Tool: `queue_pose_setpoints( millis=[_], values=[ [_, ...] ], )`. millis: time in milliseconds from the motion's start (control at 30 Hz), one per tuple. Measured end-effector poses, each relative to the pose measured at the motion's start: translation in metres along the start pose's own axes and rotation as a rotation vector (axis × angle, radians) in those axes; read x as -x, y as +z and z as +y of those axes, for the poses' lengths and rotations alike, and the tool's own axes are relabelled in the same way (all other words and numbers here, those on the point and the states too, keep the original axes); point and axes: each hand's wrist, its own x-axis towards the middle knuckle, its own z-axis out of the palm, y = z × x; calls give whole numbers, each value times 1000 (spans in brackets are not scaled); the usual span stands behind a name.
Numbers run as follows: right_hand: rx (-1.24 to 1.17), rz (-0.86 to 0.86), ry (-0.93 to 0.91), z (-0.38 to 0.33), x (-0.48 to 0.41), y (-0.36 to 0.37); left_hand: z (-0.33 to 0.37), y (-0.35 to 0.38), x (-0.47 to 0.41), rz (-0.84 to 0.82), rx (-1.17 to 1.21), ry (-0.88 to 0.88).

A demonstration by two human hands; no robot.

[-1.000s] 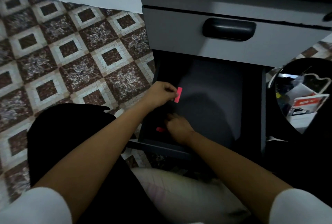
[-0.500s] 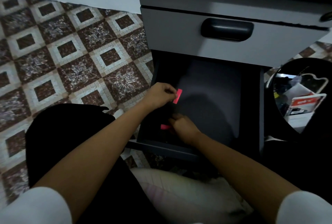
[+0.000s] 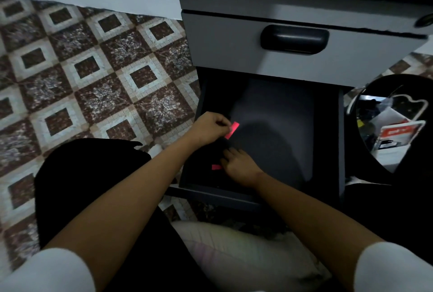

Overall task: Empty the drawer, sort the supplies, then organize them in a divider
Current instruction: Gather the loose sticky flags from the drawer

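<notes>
Left hand (image 3: 212, 127): I am seeing it pinching a pink strip (image 3: 232, 130) at the fingertips, hovering over the left side of the drawer (image 3: 281, 108).
Right hand (image 3: 239, 166): reaching inside, fingers curling down against a second pink strip (image 3: 216, 167); I cannot tell whether it is gripping.
Second pink strip: lying on the drawer floor, near the front left corner.
Drawer: standing pulled out beneath a closed grey drawer (image 3: 222, 43).
Surroundings: a black bin (image 3: 375, 85) holding supplies is sitting just right.

You wear short white sleeves (image 3: 46, 270) and black trousers (image 3: 82, 174); your forearms, left hand (image 3: 210, 127) and right hand (image 3: 239, 165) are bare.
</notes>
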Motion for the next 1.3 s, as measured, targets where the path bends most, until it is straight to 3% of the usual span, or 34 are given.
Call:
queue_pose_setpoints(
  millis=[200, 400, 733, 900, 1133, 1300],
  values=[
    [-22, 6, 29, 10, 12, -6, 2, 1, -2, -30, 2, -18],
    [-205, 58, 120, 36, 35, -26, 11, -1, 0, -52, 28, -32],
    [-317, 369, 254, 69, 51, -98, 41, -20, 9, -25, -156, 85],
    [-297, 518, 219, 77, 53, -151, 87, -59, 17, 4, -228, 193],
    [-244, 733, 167, 80, 58, -243, 168, -122, 38, 182, -288, 384],
    [-181, 836, 145, 77, 62, -293, 212, -154, 52, 244, -185, 472]
  ],
)
